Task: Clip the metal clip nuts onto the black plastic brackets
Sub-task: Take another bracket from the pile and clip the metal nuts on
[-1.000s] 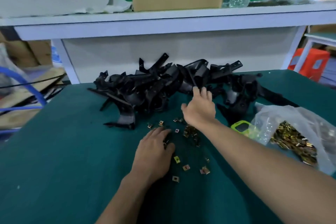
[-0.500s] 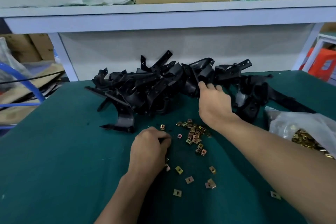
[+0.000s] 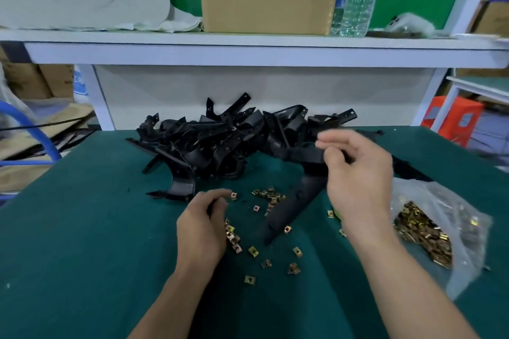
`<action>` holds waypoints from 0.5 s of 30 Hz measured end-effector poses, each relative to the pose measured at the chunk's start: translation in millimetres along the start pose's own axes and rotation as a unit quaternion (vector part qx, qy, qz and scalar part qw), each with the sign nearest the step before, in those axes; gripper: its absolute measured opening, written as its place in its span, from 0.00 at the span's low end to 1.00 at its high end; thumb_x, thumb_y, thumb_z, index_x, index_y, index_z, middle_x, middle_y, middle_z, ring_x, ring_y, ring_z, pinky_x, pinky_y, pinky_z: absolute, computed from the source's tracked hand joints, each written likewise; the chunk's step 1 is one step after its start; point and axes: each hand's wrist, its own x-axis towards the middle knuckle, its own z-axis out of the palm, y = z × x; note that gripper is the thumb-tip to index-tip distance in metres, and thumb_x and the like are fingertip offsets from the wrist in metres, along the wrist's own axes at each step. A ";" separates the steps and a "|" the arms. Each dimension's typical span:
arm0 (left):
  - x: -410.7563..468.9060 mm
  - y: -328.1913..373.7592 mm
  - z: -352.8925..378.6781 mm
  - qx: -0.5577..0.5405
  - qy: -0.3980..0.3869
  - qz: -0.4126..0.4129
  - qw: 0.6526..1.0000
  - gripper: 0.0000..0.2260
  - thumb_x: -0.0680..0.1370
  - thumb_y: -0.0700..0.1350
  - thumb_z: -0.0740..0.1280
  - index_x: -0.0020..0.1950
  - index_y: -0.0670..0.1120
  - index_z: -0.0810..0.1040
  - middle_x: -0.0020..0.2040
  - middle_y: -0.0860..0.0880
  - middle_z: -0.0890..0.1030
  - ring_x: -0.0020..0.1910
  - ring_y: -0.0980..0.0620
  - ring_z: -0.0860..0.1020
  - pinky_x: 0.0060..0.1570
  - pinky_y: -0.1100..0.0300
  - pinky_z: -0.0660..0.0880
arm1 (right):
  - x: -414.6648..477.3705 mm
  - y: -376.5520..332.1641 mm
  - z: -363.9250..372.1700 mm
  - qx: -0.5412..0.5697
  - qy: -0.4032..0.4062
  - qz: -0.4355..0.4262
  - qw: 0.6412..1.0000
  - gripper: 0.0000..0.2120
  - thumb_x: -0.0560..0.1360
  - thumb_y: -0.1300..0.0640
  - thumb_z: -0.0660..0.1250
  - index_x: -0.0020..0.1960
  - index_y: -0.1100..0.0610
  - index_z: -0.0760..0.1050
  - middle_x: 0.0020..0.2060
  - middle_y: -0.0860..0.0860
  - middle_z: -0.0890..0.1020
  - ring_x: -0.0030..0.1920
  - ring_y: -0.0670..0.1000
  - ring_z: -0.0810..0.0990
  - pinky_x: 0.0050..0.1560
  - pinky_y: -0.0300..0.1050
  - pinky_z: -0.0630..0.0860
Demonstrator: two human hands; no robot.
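Over the green table, the right hand had its grip closed round the far end of one long black bracket. Its fingers were curled on it, though they looked blurry. That bracket slanted down toward the near left, and its low end reached the table among the loose clip nuts.

The left hand lay on the table just left of it, with its fingers curled in. Some gold nuts peeked out beside its palm, but I could not tell if its grip had hold of one. More nuts lay scattered between the two hands and nearer.

Far behind them sat the big pile of black brackets, all tangled up. On the right lay a clear bag full of many more nuts.

I could not see a nut clipped on any bracket. One nut sat by the low end of the held bracket, but it was too small to tell if it was on. So I think the job was near its start. One bracket was in hand, a nut had to go on it, and the whole pile waited.
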 end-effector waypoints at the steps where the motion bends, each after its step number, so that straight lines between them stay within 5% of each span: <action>1: -2.0 1.1 -1.8 -0.002 -0.006 0.002 1.000 0.15 0.83 0.43 0.65 0.47 0.64 0.81 0.42 0.63 0.80 0.37 0.59 0.78 0.35 0.69 0.72 | -5.3 7.7 -7.0 0.016 0.002 0.058 0.998 0.19 0.77 0.70 0.64 0.46 0.47 0.84 0.41 0.40 0.87 0.47 0.39 0.84 0.52 0.37 0.77; 6: -9.8 4.7 1.9 0.049 -0.096 -0.004 0.994 0.13 0.83 0.41 0.66 0.46 0.59 0.84 0.37 0.59 0.83 0.39 0.64 0.80 0.34 0.74 0.71 | -30.9 47.4 -22.0 0.065 0.021 0.272 0.960 0.16 0.78 0.69 0.64 0.45 0.50 0.84 0.40 0.45 0.87 0.41 0.42 0.83 0.50 0.47 0.76; 8: -10.3 7.0 3.4 0.060 -0.111 -0.001 0.992 0.11 0.81 0.42 0.69 0.47 0.59 0.85 0.39 0.60 0.84 0.39 0.67 0.80 0.34 0.76 0.71 | -38.4 53.2 -17.5 0.042 0.009 0.264 0.964 0.16 0.78 0.66 0.66 0.44 0.48 0.84 0.41 0.44 0.87 0.35 0.44 0.81 0.42 0.46 0.78; 10: -11.4 9.0 4.6 0.054 -0.116 0.007 0.992 0.10 0.78 0.43 0.73 0.47 0.61 0.85 0.41 0.65 0.84 0.43 0.71 0.80 0.39 0.80 0.71 | -43.6 55.2 -13.1 -0.015 -0.048 0.211 0.976 0.13 0.76 0.61 0.70 0.47 0.43 0.84 0.43 0.38 0.86 0.37 0.42 0.82 0.43 0.45 0.80; 12: -14.4 10.0 5.6 0.048 -0.115 0.008 0.992 0.12 0.75 0.43 0.76 0.45 0.62 0.85 0.41 0.69 0.82 0.45 0.72 0.79 0.41 0.81 0.71 | -48.1 55.0 -11.2 -0.096 -0.147 0.138 0.975 0.16 0.73 0.60 0.73 0.52 0.39 0.83 0.47 0.31 0.84 0.47 0.34 0.81 0.49 0.33 0.76; 15: -15.8 10.1 10.1 0.035 -0.096 0.005 0.995 0.14 0.75 0.39 0.75 0.42 0.61 0.83 0.42 0.69 0.82 0.45 0.69 0.79 0.40 0.79 0.71 | -53.1 58.3 -11.2 -0.159 -0.209 0.080 0.961 0.26 0.71 0.68 0.70 0.51 0.36 0.81 0.46 0.28 0.81 0.50 0.27 0.77 0.44 0.20 0.70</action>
